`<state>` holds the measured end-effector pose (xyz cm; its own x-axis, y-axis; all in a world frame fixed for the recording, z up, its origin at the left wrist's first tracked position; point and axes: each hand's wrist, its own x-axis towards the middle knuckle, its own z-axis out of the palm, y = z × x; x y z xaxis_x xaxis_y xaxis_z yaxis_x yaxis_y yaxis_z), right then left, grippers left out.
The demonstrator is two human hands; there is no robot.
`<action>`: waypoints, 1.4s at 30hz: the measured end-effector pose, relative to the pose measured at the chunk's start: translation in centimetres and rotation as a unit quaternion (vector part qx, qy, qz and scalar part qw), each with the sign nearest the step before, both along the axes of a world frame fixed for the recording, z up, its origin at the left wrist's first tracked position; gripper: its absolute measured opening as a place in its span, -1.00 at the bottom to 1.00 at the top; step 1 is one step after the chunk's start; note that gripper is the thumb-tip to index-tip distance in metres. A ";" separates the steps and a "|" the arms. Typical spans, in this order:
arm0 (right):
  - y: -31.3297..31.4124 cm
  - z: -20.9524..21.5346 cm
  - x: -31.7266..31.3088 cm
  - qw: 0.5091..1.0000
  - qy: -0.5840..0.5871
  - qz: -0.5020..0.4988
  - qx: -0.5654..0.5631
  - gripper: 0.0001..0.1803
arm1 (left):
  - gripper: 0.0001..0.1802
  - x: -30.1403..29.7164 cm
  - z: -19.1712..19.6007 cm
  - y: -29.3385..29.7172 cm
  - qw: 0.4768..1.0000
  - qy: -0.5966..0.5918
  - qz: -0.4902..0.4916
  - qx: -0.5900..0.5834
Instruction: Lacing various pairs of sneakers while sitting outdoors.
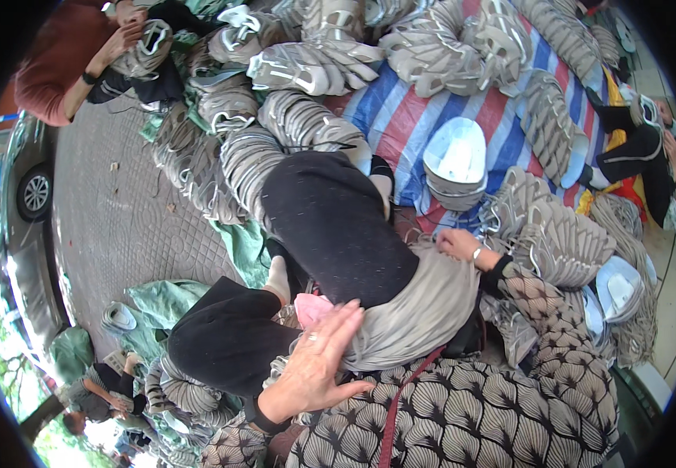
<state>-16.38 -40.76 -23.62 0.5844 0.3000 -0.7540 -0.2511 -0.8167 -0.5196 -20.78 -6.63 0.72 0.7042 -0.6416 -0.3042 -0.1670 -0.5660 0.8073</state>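
A grey bundle of shoe uppers [416, 308] lies across my lap, against my black-trousered legs [330, 222]. My left hand [314, 370] is spread open, its fingers apart, and its palm presses flat on the near end of the bundle; a pink piece [312, 306] shows just above the fingers. My right hand [456, 243], with a bracelet at the wrist, curls over the far end of the same bundle and grips it. Both of my sleeves have a black-and-cream fan pattern.
Heaps of grey-white shoe uppers [307, 125] lie on a blue, red and white striped tarp [408, 117], with a white stack [455, 160] among them. A person in a reddish top [57, 62] works upper left, another in black [638, 152] at right. Paving [112, 210] and a car [26, 187] are left.
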 end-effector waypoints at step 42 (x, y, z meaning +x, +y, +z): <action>7.9 11.8 24.6 0.743 -0.566 -0.266 0.241 -0.39 | -0.32 -9.8 1.8 8.3 0.970 0.172 0.035 0.166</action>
<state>8.19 -32.90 -11.81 0.8943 -0.1237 0.4299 0.3485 -0.4099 -0.8429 -30.63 1.63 2.47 0.5621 -0.4229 -0.7108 0.1285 -0.8043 0.5802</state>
